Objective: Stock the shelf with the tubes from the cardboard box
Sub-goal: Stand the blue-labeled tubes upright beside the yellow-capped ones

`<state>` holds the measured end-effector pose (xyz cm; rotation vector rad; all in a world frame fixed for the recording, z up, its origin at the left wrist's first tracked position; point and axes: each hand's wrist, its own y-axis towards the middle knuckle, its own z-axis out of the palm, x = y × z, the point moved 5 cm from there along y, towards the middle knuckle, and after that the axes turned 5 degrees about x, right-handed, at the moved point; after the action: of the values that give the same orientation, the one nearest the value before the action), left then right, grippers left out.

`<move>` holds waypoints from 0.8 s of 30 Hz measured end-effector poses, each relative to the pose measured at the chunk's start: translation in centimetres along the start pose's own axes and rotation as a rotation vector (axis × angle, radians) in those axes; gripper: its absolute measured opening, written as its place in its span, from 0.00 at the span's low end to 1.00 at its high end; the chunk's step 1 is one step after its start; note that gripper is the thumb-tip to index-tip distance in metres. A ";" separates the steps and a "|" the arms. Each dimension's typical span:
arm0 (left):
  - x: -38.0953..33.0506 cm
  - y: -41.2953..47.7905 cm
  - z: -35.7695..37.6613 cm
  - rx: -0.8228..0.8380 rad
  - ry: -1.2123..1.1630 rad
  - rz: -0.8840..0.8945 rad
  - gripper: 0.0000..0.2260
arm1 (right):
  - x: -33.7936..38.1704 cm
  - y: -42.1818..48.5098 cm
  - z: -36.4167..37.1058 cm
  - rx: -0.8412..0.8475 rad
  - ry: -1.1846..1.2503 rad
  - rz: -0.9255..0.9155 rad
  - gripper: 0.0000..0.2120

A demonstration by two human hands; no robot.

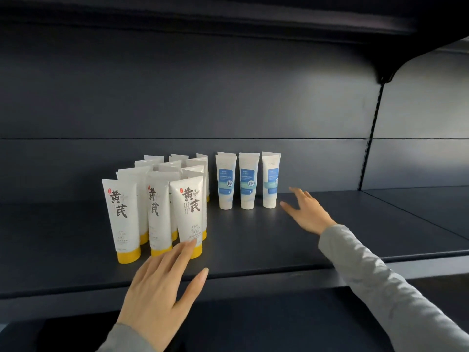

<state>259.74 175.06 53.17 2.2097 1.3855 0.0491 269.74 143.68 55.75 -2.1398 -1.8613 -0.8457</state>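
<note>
Several white tubes with yellow caps stand cap-down in rows on the dark shelf, left of centre. To their right stand three white tubes with blue labels in a row near the back. My left hand is flat with straight fingers, its fingertips at the cap of the front right yellow-capped tube. My right hand reaches over the shelf with spread fingers, just right of the rightmost blue-label tube, holding nothing. The cardboard box is out of view.
The shelf has a dark back panel and another shelf above. A vertical upright divides off a neighbouring bay at the right. The shelf's front edge runs across the lower view.
</note>
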 end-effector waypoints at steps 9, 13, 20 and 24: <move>0.2 -0.8 -1.2 -0.022 -0.068 0.022 0.47 | -0.1 -12.7 -4.0 -0.146 -0.110 0.016 0.31; -0.7 -1.4 -0.9 0.022 -0.102 0.062 0.43 | -1.3 -18.5 -3.7 -0.196 -0.096 0.085 0.34; -4.3 -2.1 1.3 0.114 -0.207 0.176 0.33 | -5.3 -26.5 -4.2 -0.282 -0.241 0.280 0.35; -6.6 -2.3 3.2 0.164 -0.226 0.230 0.34 | -7.7 -30.4 -4.9 -0.332 -0.242 0.362 0.34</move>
<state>255.71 168.91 50.95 2.4145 1.0427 -0.2327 238.86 140.82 48.90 -2.7800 -1.4277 -0.8935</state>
